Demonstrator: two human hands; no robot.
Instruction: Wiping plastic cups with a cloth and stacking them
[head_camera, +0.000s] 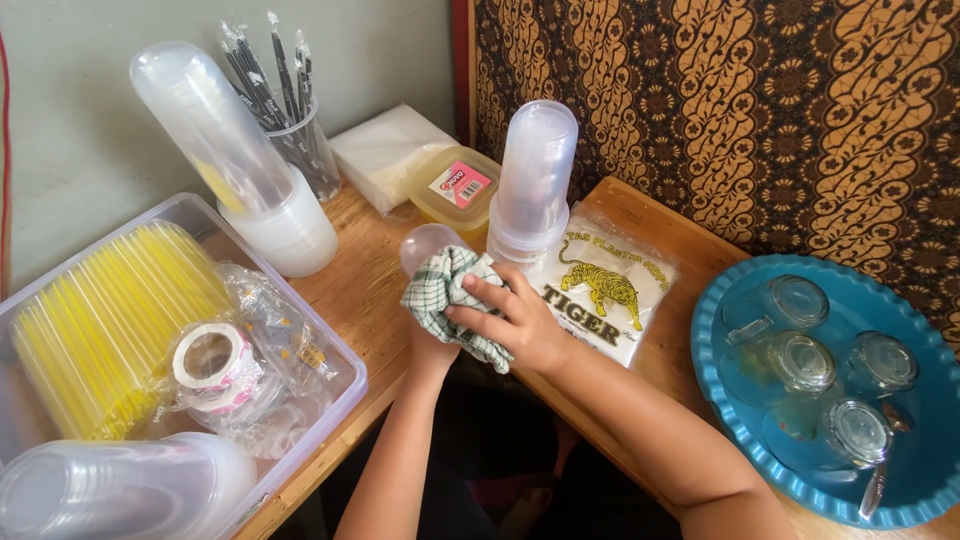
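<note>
My right hand (520, 322) presses a green and white checked cloth (448, 290) around a clear glass (427, 243), whose rounded end sticks out at the top. My left hand (432, 350) is mostly hidden under the cloth and grips the glass from below. Both hands hover over the gap at the front edge of the wooden table (365, 290).
A blue tray (715, 345) at the right holds several upturned clear glass mugs. Stacks of plastic cups (535, 175), a yellow lidded tub (455, 187), a printed plastic packet (605, 295) and a cup of black pens (285, 95) stand behind. A clear bin (345, 385) at left holds yellow straws and tape.
</note>
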